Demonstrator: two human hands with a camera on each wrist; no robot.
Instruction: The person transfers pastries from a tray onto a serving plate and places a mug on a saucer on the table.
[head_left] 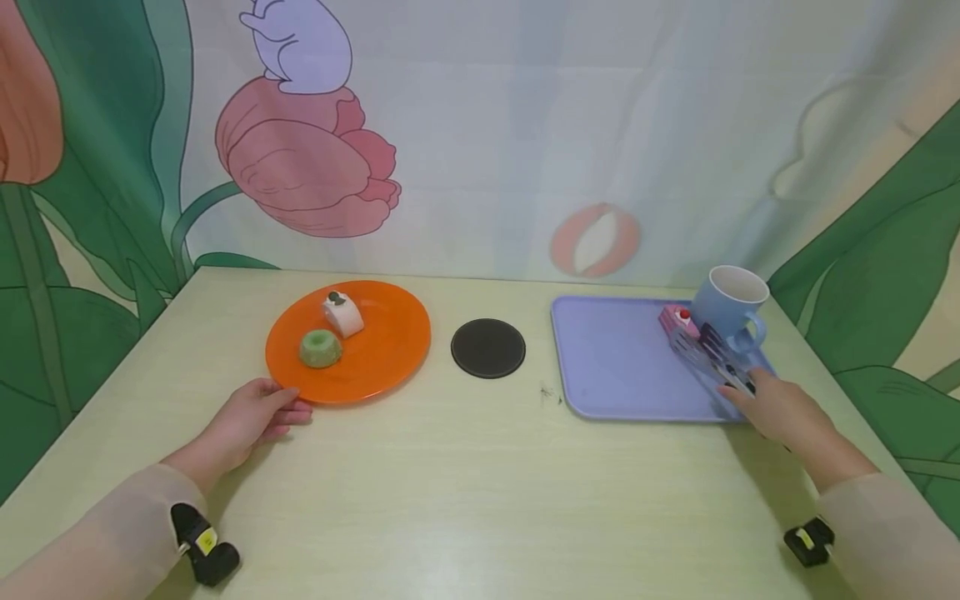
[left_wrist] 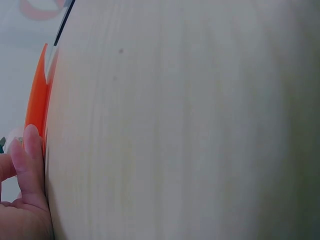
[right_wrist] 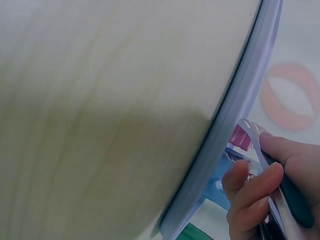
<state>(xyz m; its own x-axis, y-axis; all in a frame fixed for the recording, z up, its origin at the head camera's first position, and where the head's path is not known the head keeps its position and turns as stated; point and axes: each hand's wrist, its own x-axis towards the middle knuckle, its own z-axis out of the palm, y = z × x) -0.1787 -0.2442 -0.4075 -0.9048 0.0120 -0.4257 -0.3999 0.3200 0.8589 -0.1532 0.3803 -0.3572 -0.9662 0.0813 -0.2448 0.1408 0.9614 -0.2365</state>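
My left hand (head_left: 251, 421) pinches the near-left rim of an orange plate (head_left: 386, 350), with its thumb at the edge. On that plate stand a green ring-shaped cake (head_left: 320, 348) and a white cake roll (head_left: 344, 315) with a dark green topping. At the right, my right hand (head_left: 787, 412) holds metal tongs (head_left: 701, 354) with dark grips over a lavender tray (head_left: 622, 358). The tips of the tongs are beside a pink cake slice (head_left: 679, 320) with a red topping; whether they touch it I cannot tell. In the right wrist view, fingers and thumb wrap the tongs (right_wrist: 255, 137).
A light blue mug (head_left: 727, 300) stands at the tray's far right corner, right behind the tongs. Between plate and tray lies a round black coaster (head_left: 488, 348). A printed curtain (head_left: 465, 125) hangs along the table's back edge.
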